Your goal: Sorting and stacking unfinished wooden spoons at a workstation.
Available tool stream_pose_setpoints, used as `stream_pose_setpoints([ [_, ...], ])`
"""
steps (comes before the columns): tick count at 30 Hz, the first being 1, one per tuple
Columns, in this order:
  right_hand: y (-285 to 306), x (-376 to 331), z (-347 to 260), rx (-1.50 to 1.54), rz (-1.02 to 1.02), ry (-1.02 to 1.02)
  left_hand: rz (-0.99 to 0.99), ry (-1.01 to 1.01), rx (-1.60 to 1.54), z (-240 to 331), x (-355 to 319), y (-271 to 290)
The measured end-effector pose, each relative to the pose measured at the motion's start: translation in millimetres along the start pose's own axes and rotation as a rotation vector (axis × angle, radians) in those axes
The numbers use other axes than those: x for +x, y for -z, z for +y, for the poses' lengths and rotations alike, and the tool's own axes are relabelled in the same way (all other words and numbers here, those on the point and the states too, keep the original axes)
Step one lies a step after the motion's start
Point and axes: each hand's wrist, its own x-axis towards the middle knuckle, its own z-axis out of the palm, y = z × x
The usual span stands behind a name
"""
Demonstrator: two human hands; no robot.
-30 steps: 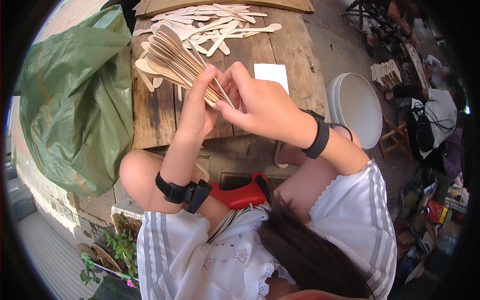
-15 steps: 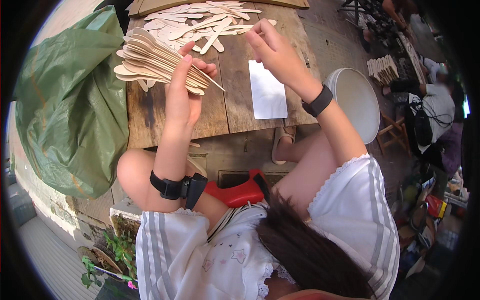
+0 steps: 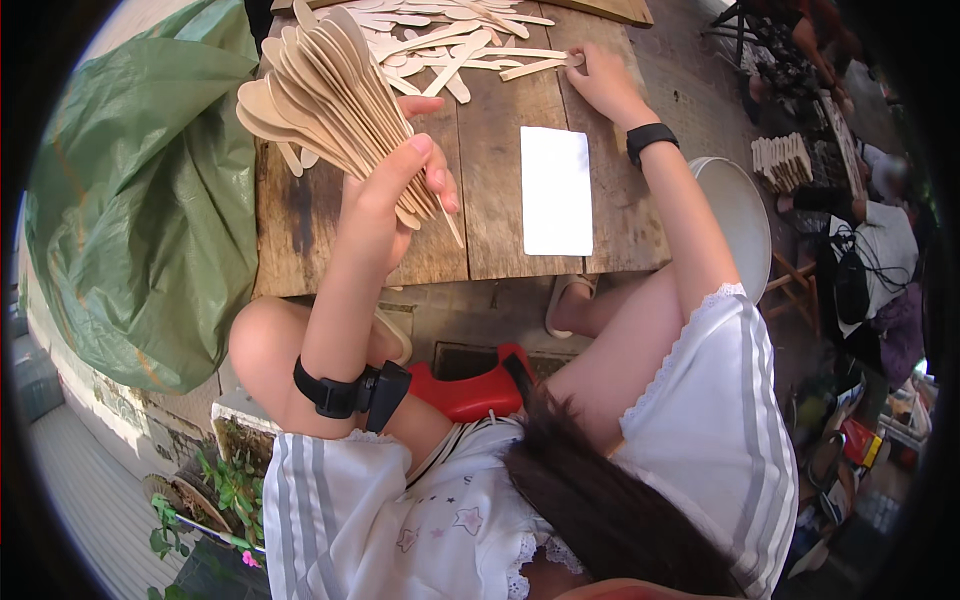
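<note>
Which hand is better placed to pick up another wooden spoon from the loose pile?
Right. The right hand already rests on the loose spoons at the table's far edge, apparently free. The left hand is full, gripping a fanned bundle of spoons above the table.

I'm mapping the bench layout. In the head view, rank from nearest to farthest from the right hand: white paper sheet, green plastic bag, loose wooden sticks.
1. loose wooden sticks, under the right hand
2. white paper sheet, just below it
3. green plastic bag, far left
</note>
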Motion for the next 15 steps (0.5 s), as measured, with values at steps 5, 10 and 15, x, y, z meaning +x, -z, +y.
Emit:
stream_pose_setpoints([
  [5,14.7,4.5,-2.1,0.136,-0.177,-0.024,0.038,-0.043,0.098,-1.5,2.2,4.0],
  [10,9.8,6.3,6.6,0.451,-0.098,-0.045,0.018,-0.045,0.091,-7.2,6.4,2.1],
  [15,16.0,6.2,-8.6,0.219,0.034,0.015,0.018,-0.063,0.114,1.7,5.0,10.8],
])
